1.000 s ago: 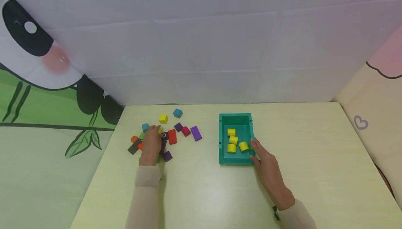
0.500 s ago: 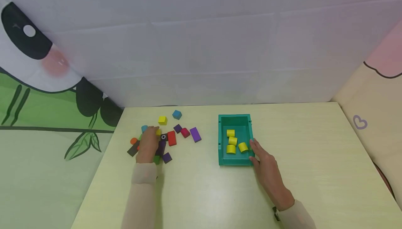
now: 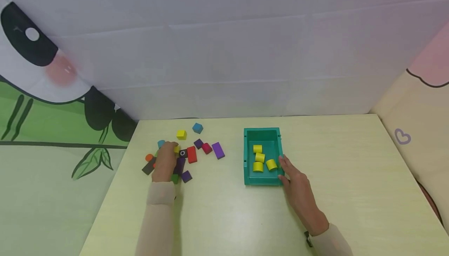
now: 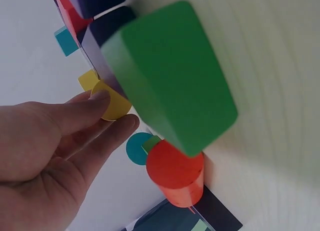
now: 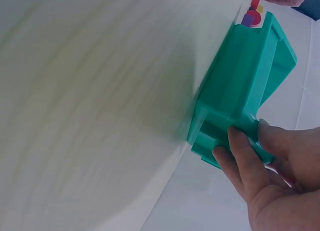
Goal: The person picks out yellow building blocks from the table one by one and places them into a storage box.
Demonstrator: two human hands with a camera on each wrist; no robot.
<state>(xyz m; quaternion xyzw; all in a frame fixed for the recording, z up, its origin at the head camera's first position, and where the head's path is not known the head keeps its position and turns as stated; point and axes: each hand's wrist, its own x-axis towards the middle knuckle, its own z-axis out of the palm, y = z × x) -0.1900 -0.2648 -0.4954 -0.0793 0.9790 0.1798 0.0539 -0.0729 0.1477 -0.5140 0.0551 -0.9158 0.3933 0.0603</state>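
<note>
My left hand (image 3: 165,163) reaches into a scatter of coloured blocks at the table's left. In the left wrist view, thumb and fingertips pinch a yellow cylinder (image 4: 116,102) low among them. A green block (image 4: 172,76) looms close to that camera, and an orange cylinder (image 4: 175,171) stands near the fingers. My right hand (image 3: 301,191) holds the right wall of a teal bin (image 3: 264,180), thumb at the rim and fingers against the outside. Several yellow cylinders (image 3: 258,166) lie inside the bin.
Around the left hand lie a red block (image 3: 191,154), a purple block (image 3: 218,150), a yellow cube (image 3: 181,134), a blue block (image 3: 197,128) and a dark grey block (image 3: 149,166). A pale wall (image 3: 224,61) rises behind the table.
My left hand and forearm have shifted slightly left, uncovering more of the green block beside the wrist. The right hand keeps its place on the bin.
</note>
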